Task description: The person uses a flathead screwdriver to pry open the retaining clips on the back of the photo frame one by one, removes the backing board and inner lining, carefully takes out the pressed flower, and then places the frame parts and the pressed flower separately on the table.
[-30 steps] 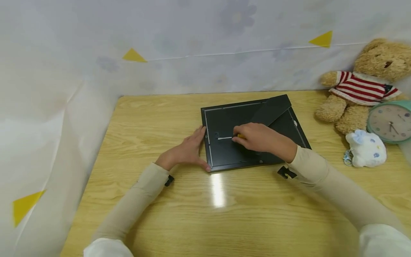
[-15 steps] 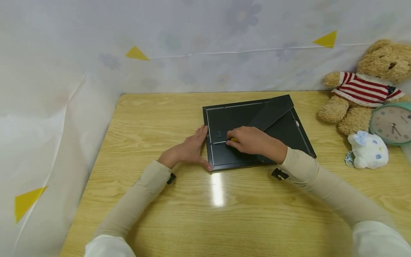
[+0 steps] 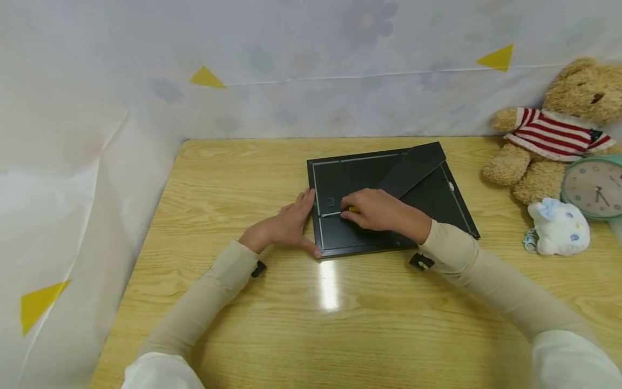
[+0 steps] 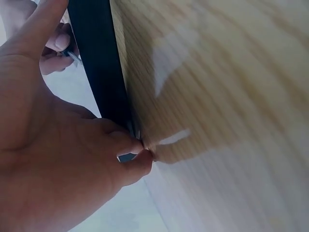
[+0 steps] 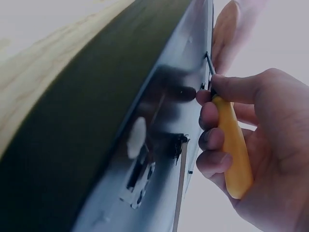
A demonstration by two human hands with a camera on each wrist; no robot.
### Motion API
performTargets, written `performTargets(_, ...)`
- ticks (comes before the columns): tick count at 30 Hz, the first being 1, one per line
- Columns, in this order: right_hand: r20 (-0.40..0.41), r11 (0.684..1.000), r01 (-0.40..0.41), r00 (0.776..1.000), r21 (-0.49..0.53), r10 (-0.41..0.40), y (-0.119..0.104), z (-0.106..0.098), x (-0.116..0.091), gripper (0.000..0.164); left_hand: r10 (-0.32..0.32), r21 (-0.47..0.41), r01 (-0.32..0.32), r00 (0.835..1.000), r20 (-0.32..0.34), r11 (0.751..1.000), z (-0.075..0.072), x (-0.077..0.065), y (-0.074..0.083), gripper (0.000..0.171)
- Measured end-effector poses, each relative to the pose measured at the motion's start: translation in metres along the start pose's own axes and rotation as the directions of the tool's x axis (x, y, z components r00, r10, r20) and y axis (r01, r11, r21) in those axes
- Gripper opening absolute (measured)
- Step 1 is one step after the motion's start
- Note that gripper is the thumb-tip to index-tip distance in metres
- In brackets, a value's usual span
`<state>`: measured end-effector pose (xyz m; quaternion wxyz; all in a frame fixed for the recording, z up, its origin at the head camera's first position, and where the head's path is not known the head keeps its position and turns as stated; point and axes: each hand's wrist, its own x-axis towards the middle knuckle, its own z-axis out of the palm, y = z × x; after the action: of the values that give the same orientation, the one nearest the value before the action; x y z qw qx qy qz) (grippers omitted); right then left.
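Note:
A black picture frame (image 3: pixel 352 173) lies back side up on the wooden table, its easel stand (image 3: pixel 413 170) folded slantwise over the backing. My left hand (image 3: pixel 286 222) rests against the frame's left edge, fingers spread along it and thumb at the near left corner. In the left wrist view, fingertips touch the frame's outer side close to the tabletop. My right hand (image 3: pixel 376 210) grips a screwdriver (image 5: pixel 234 150) by its yellow handle, fingers wrapped round it. Its thin metal shaft (image 3: pixel 332 214) reaches to the inner left rim, where the tip meets a small metal tab too small to make out.
At the right stand a teddy bear (image 3: pixel 559 129) in a striped shirt, a green round clock (image 3: pixel 595 186) and a small white plush toy (image 3: pixel 561 229). A patterned cloth (image 3: pixel 311 108) hangs behind the wooden table (image 3: pixel 243 329), with yellow triangles on it.
My right hand has moved left and slightly nearer, bringing the screwdriver tip from the backing to the frame's left inner rim. My left hand stays at the left edge.

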<state>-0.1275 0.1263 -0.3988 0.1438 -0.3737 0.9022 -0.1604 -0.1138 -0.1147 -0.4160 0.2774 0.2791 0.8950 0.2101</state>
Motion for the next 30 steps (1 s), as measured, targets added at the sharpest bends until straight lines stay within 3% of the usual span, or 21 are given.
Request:
performTargets(5, -0.021, 0.999, 0.031, 0.999, -0.029, -0.031, -0.002, -0.001, 0.005, 0.015, -0.002, 0.009, 0.002, 1.0, 0.007, 1.0, -0.001, 0.003, 0.001, 0.143)
performTargets(11, 0.015, 0.984, 0.036, 0.999, -0.176, -0.034, -0.016, -0.01, 0.011, 0.013, -0.027, 0.041, 0.027, 0.999, 0.023, 0.999, -0.002, 0.004, 0.003, 0.143)
performTargets(20, 0.089, 0.916, 0.054, 0.996, -0.397, -0.02, -0.047, -0.027, 0.023, 0.017, -0.036, 0.016, 0.036, 0.999, 0.038, 0.999, -0.004, 0.003, 0.005, 0.142)
performTargets(25, 0.093, 0.879, 0.093, 0.994, -0.468, -0.056, -0.065, -0.035, 0.033, 0.026, 0.005, -0.01, -0.005, 1.0, 0.016, 1.0, -0.003, 0.002, 0.004, 0.139)
performTargets(30, 0.071, 0.87, 0.152, 0.988, -0.469, -0.134, -0.077, -0.04, 0.042, 0.026, 0.075, -0.038, -0.076, 0.997, -0.007, 0.996, -0.001, 0.002, 0.002, 0.135)
